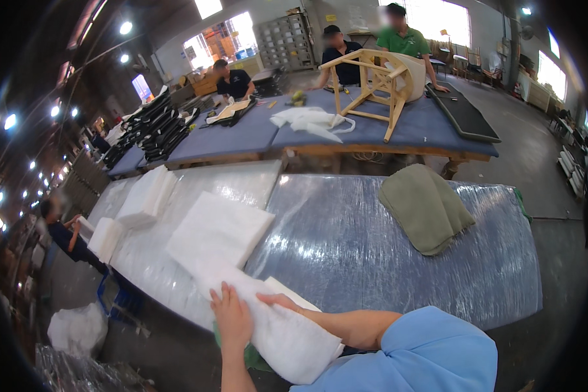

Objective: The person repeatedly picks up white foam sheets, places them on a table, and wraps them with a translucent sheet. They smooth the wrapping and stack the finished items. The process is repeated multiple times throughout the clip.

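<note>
Pretty sure I'm standing in a furniture upholstery workshop, and a big one. A bare wooden chair frame (396, 112) is resting on a long blue-topped workbench (242, 134), black padded-looking pieces (153, 127) are sitting in stacks, white batting (221, 228) is lying across a plastic-wrapped table (326, 228), several people (404, 43) are working around them, and ceiling lamps (125, 27) are glowing down the hall.

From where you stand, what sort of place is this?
Probably a furniture upholstery workshop: a wooden chair frame rests on a blue-topped worktable, and nearer are green fabric pieces and white padding.
</note>
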Action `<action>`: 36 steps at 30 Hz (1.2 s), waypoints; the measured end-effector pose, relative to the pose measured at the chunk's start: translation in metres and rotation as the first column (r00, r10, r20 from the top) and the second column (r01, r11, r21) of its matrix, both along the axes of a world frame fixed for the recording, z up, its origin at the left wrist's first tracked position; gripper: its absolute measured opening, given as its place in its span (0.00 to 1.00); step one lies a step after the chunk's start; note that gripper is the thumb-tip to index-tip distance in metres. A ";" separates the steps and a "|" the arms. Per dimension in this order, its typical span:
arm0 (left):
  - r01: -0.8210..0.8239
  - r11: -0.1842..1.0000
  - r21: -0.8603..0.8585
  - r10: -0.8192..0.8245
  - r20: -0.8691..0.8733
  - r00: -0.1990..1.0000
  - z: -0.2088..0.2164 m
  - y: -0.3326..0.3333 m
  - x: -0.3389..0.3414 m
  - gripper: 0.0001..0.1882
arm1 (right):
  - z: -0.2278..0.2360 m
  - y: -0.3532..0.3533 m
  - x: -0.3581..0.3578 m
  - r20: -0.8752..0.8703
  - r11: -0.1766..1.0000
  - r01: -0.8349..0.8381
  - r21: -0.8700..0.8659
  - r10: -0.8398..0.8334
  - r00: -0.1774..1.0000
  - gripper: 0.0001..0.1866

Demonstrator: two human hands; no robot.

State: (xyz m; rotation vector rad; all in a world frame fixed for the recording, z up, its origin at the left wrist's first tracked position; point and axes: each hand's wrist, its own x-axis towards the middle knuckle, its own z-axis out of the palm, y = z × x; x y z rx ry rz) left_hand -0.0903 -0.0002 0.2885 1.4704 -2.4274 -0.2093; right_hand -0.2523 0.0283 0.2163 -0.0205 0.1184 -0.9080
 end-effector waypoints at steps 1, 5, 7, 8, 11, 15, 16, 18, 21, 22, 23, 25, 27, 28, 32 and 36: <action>0.009 1.000 0.013 -0.009 0.038 0.999 0.000 -0.002 -0.001 0.29 | 0.000 0.000 0.001 -0.022 1.000 0.022 -0.002 -0.022 1.000 0.25; -0.037 0.999 0.006 0.037 -0.225 0.974 -0.003 -0.003 0.002 0.29 | 0.008 0.002 -0.004 -0.029 1.000 -0.024 0.017 0.025 0.999 0.27; -0.085 0.996 -0.005 0.064 -0.620 0.782 -0.017 0.014 0.015 0.29 | 0.018 0.006 -0.003 -0.151 0.994 0.016 0.108 0.001 0.989 0.28; -0.093 0.996 0.003 0.076 -0.608 0.791 -0.025 0.024 0.020 0.29 | 0.021 0.007 -0.005 -0.181 0.993 0.043 0.113 -0.022 0.983 0.28; -0.080 0.997 0.023 0.079 -0.565 0.821 -0.038 0.061 0.026 0.30 | 0.030 0.010 -0.004 -0.189 0.992 0.042 0.118 -0.019 0.982 0.29; 0.012 1.000 0.018 -0.004 -0.389 0.921 -0.022 0.081 0.023 0.31 | 0.033 0.014 0.005 -0.128 0.995 -0.022 0.098 0.034 0.991 0.29; 0.027 1.000 0.009 -0.023 -0.313 0.949 -0.016 0.078 0.021 0.31 | 0.029 0.013 0.004 -0.151 0.996 -0.003 0.089 0.016 0.988 0.29; 0.054 0.998 0.030 -0.043 -0.299 0.953 -0.011 0.074 0.018 0.31 | 0.020 0.007 0.001 -0.148 0.998 -0.029 0.057 0.037 0.988 0.28; 0.090 0.995 0.049 -0.073 -0.271 0.960 -0.001 0.067 0.017 0.31 | 0.013 -0.004 -0.005 -0.264 0.998 -0.062 0.013 0.064 0.962 0.27; 0.100 0.994 0.052 -0.083 -0.269 0.960 0.001 0.068 0.018 0.31 | 0.009 -0.005 -0.006 -0.329 0.997 -0.075 0.000 0.071 0.942 0.27; 0.118 0.991 0.064 -0.100 -0.231 0.968 0.003 0.068 0.015 0.31 | 0.005 -0.004 -0.007 -0.399 0.997 -0.061 -0.038 0.041 0.916 0.27; 0.157 0.983 0.090 -0.141 -0.162 0.977 0.007 0.068 0.000 0.32 | -0.005 -0.003 -0.013 -0.533 0.992 -0.039 -0.117 -0.029 0.846 0.27; 0.174 0.982 0.079 -0.164 -0.121 0.979 0.008 0.069 -0.011 0.32 | -0.015 0.000 -0.026 -0.655 0.980 -0.024 -0.197 -0.114 0.747 0.27; 0.182 0.980 0.078 -0.173 -0.104 0.979 0.006 0.069 -0.015 0.32 | -0.019 0.004 -0.034 -0.710 0.973 -0.024 -0.231 -0.152 0.688 0.27; 0.150 0.989 -0.001 -0.150 0.010 0.989 0.009 0.072 -0.005 0.31 | 0.007 0.021 -0.049 -0.459 0.996 -0.082 0.040 0.091 0.884 0.34; 0.126 0.991 -0.036 -0.123 0.082 0.989 0.009 0.078 0.000 0.31 | 0.047 0.050 -0.055 -0.588 0.923 -0.376 0.080 0.349 0.730 0.40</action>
